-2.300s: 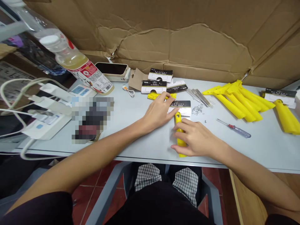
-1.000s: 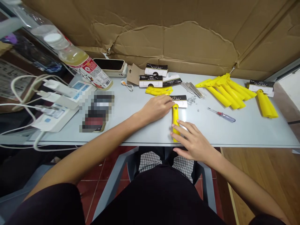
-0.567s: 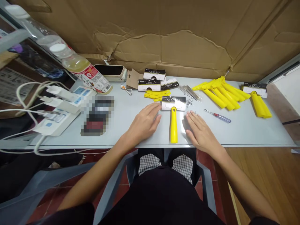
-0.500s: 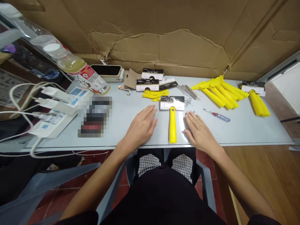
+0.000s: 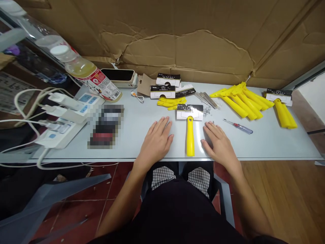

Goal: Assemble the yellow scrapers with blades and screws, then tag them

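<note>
My left hand [image 5: 156,139] lies flat on the table [image 5: 132,135], fingers stretched out, with nothing in it. To the right my right hand [image 5: 218,141] rests palm down in the same way, fingers extended. Between them lies a yellow-handled scraper [image 5: 190,137], its head covered by a black-and-white card sleeve [image 5: 190,115]. Neither hand touches it. Small screws [image 5: 208,111] are scattered beyond my right fingertips. A screwdriver [image 5: 238,126] with a clear handle lies to the right of that hand.
Yellow handles [image 5: 241,101] are heaped at the back right, beside carded yellow handles [image 5: 285,113]. Metal blades [image 5: 208,100], yellow strips [image 5: 171,102] and folded cards [image 5: 162,91] lie at the back. A power strip [image 5: 66,125], drink bottle [image 5: 93,81] and phone [image 5: 118,75] stand left.
The view has shifted slightly, moving the table items a little to the right in the picture. Both forearms sit closer to my body; the hands stay flat beside the scraper.
</note>
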A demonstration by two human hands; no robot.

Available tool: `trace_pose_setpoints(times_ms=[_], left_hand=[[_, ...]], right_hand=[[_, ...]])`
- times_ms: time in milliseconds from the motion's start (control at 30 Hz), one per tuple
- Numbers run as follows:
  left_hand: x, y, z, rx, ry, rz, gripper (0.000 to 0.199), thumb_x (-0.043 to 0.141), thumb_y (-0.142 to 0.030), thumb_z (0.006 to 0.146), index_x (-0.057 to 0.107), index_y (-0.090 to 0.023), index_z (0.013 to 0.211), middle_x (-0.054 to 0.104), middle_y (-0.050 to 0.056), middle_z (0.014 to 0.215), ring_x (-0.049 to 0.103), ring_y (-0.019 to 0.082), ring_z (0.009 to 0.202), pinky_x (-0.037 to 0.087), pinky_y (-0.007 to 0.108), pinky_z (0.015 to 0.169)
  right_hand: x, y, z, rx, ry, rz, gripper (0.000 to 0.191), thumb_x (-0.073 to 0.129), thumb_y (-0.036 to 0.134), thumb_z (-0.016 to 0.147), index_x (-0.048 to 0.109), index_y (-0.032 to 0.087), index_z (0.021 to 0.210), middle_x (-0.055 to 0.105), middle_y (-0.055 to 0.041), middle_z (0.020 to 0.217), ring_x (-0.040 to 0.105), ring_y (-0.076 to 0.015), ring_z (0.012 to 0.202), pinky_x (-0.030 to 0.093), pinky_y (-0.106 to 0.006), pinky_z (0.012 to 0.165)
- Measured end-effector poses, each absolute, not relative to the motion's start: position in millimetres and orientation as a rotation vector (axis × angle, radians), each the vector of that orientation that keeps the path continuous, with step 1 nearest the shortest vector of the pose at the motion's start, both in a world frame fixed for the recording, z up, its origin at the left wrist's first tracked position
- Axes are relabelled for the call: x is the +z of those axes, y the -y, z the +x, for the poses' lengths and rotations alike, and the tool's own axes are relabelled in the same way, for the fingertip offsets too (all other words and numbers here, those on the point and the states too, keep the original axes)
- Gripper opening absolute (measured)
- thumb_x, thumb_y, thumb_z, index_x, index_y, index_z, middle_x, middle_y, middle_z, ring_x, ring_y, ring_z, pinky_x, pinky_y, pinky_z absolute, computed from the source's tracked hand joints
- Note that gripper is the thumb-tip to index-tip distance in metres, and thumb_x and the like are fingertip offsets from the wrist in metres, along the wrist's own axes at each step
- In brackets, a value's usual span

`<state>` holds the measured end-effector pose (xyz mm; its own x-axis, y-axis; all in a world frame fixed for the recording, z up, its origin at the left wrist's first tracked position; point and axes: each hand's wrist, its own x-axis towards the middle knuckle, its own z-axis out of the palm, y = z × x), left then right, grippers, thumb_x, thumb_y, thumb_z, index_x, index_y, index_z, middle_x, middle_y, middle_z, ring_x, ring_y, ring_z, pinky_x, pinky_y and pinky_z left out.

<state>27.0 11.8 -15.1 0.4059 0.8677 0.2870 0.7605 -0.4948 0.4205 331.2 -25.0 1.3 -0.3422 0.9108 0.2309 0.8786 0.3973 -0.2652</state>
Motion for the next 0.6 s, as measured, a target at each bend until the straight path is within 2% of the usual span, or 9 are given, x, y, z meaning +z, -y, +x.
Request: trace_pose_setpoints(times_ms=[233, 333, 400, 467, 533, 600], left_hand=[[-13, -13, 27, 0.643, -1.476, 2.503, 0.057, 0.046, -0.035, 0.113, 0.053, -0.011, 0.164, 0.047, 0.023, 0.176, 0.042, 0.043, 0.166, 0.033, 0.067, 0.135], [-11, -12, 28, 0.57, -1.507, 2.541, 0.057, 0.042, -0.034, 0.115, 0.054, -0.005, 0.163, 0.046, 0.024, 0.176, 0.042, 0.042, 0.166, 0.033, 0.063, 0.137], [-10, -12, 29, 0.54, -1.527, 2.559, 0.057, 0.041, -0.033, 0.115, 0.055, -0.003, 0.161, 0.047, 0.024, 0.176, 0.042, 0.041, 0.166, 0.033, 0.061, 0.138], [-9, -12, 29, 0.535, -1.536, 2.565, 0.057, 0.041, -0.033, 0.115, 0.056, -0.003, 0.161, 0.048, 0.023, 0.176, 0.042, 0.041, 0.166, 0.033, 0.06, 0.138], [-10, -13, 29, 0.547, -1.533, 2.554, 0.057, 0.043, -0.033, 0.114, 0.057, -0.004, 0.16, 0.048, 0.023, 0.176, 0.042, 0.041, 0.166, 0.033, 0.059, 0.138], [-10, -14, 29, 0.571, -1.521, 2.533, 0.057, 0.045, -0.033, 0.113, 0.057, -0.004, 0.16, 0.048, 0.024, 0.175, 0.042, 0.041, 0.166, 0.033, 0.06, 0.137]], right_hand=[[2, 23, 330, 0.193, 2.206, -1.535, 0.054, 0.054, 0.04, 0.111, 0.064, 0.013, 0.156, 0.058, -0.0191, 0.168, 0.051, -0.0386, 0.161, 0.042, -0.067, 0.133], [5, 23, 317, 0.112, 2.135, -1.575, 0.048, 0.054, 0.044, 0.112, 0.074, 0.011, 0.141, 0.069, -0.0198, 0.155, 0.059, -0.0408, 0.152, 0.046, -0.065, 0.127], [11, 24, 300, 0.023, 2.073, -1.656, 0.047, 0.052, 0.049, 0.112, 0.08, 0.013, 0.126, 0.079, -0.0184, 0.134, 0.069, -0.0421, 0.136, 0.053, -0.062, 0.112], [18, 25, 280, 0.002, 1.999, -1.774, 0.051, 0.051, 0.055, 0.11, 0.081, 0.015, 0.118, 0.082, -0.0146, 0.107, 0.076, -0.0379, 0.107, 0.054, -0.051, 0.087], [28, 24, 261, 0.126, 1.954, -1.895, 0.055, 0.05, 0.06, 0.108, 0.078, 0.016, 0.125, 0.081, -0.0104, 0.092, 0.074, -0.0307, 0.082, 0.043, -0.041, 0.069], [37, 22, 248, 0.266, 1.98, -1.992, 0.056, 0.05, 0.059, 0.107, 0.072, 0.018, 0.139, 0.08, -0.0075, 0.086, 0.07, -0.0275, 0.07, 0.029, -0.037, 0.061]])
